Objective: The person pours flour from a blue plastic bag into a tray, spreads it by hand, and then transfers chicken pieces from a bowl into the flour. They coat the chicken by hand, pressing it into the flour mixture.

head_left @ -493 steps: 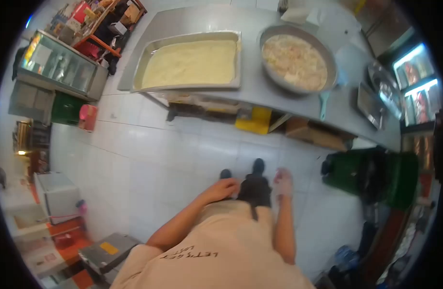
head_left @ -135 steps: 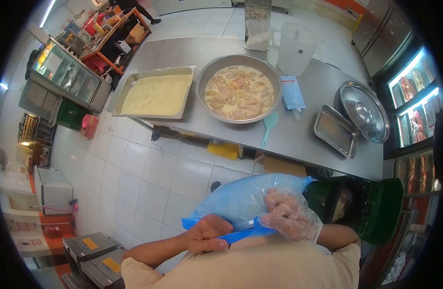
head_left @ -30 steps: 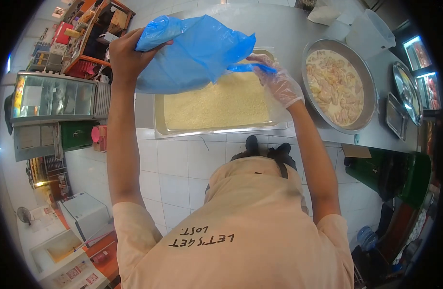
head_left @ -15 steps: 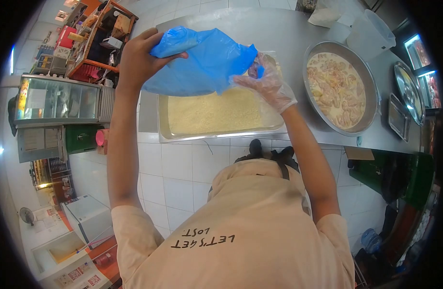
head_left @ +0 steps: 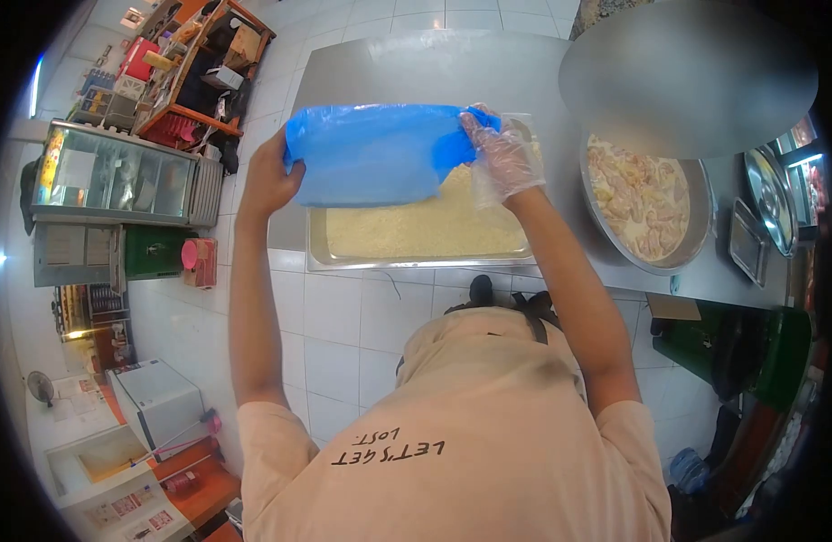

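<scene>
A blue plastic bag (head_left: 371,155) is spread between my two hands above a metal tray (head_left: 416,263) of pale yellow crumbs (head_left: 407,233). My bare left hand (head_left: 273,176) grips the bag's left end, fingers partly hidden behind it. At the bag's bunched right end, my right hand (head_left: 499,155), in a clear plastic glove, is closed on the blue plastic. The bag covers the back left part of the tray.
Right of the tray stands a large round metal bowl (head_left: 708,212) of raw meat pieces in pale liquid, partly covered by a blurred oval. Farther right are a small metal tray (head_left: 748,242) and a round metal lid (head_left: 770,200). All rest on a steel table (head_left: 434,68).
The bag has gone from crumpled to stretched out flat, and both hands are lower in view. A blurred oval now covers the upper right, where a clear bucket showed.
</scene>
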{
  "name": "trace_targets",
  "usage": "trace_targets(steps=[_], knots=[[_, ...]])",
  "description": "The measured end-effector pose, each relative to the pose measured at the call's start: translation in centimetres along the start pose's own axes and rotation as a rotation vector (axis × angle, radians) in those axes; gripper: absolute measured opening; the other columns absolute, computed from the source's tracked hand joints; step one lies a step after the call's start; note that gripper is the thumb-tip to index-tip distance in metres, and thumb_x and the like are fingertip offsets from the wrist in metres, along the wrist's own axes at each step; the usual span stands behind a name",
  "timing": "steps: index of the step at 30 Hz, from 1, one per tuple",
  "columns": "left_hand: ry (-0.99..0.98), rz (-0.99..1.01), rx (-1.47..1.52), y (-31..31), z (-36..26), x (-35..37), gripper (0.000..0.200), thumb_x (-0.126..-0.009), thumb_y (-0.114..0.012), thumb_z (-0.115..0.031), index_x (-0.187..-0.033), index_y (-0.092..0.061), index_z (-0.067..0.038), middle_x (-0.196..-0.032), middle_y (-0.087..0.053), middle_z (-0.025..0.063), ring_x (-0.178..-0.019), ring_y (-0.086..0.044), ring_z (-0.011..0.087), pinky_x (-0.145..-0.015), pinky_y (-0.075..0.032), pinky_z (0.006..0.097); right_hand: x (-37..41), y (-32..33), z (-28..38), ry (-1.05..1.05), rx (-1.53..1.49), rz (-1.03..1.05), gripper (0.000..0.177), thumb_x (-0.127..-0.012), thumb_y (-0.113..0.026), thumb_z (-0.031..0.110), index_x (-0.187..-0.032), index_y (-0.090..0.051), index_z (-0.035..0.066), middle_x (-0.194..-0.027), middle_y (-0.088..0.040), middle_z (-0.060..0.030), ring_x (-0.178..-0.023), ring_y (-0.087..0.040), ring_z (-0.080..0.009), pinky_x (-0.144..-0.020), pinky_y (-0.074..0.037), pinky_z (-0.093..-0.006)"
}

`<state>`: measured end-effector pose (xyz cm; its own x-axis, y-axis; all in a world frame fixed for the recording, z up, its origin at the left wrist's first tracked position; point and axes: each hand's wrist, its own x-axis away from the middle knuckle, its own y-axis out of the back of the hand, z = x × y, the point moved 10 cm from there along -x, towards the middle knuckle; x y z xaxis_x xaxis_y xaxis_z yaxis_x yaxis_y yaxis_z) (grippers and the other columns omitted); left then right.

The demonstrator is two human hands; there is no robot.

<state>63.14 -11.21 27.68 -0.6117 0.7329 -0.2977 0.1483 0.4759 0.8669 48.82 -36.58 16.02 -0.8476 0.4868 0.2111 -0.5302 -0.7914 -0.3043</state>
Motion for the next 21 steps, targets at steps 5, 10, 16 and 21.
trace_targets(steps=[5,10,16,21], knots=[[0.218,-0.299,0.096,-4.6,6.3,7.5,0.05,-0.081,-0.071,-0.018,-0.122,-0.051,0.003,-0.116,-0.058,0.0196,-0.109,-0.056,0.0301,-0.094,-0.044,0.0384,-1.4,0.8,-3.7,-0.027,0.039,-0.044,0.047,-0.084,-0.071,0.032,-0.118,-0.056,0.003,-0.088,-0.058,-0.002,-0.073,-0.051,-0.01,-0.064,-0.045,-0.0254],[0.526,-0.291,0.309,-14.0,12.3,15.1,0.05,-0.086,-0.068,-0.023,-0.126,-0.048,-0.002,-0.115,-0.057,0.0143,-0.112,-0.053,0.0271,-0.095,-0.042,0.0374,-2.9,1.7,-7.7,-0.062,0.169,-0.023,0.055,-0.085,-0.068,0.04,-0.124,-0.054,0.004,-0.099,-0.06,-0.0062,-0.084,-0.057,-0.0143,-0.071,-0.048,-0.0283],[0.6,-0.478,0.509,-16.2,13.6,14.3,0.036,-0.092,-0.06,-0.026,-0.121,-0.051,-0.007,-0.109,-0.057,0.0097,-0.097,-0.055,0.0249,-0.082,-0.044,0.0392,-1.9,1.7,-6.3,-0.052,0.22,-0.035,0.058,-0.086,-0.066,0.042,-0.129,-0.052,0.005,-0.109,-0.06,-0.0087,-0.095,-0.058,-0.0155,-0.081,-0.049,-0.0303],[0.533,-0.416,0.041,-17.8,14.9,12.2,0.022,-0.085,-0.064,-0.024,-0.092,-0.063,-0.003,-0.09,-0.056,0.015,-0.087,-0.054,0.0346,-0.078,-0.044,0.045,-1.6,1.1,-4.7,0.125,0.241,0.053,0.051,-0.09,-0.064,0.04,-0.124,-0.05,0.005,-0.097,-0.057,-0.0045,-0.08,-0.057,-0.0107,-0.07,-0.049,-0.0253]])
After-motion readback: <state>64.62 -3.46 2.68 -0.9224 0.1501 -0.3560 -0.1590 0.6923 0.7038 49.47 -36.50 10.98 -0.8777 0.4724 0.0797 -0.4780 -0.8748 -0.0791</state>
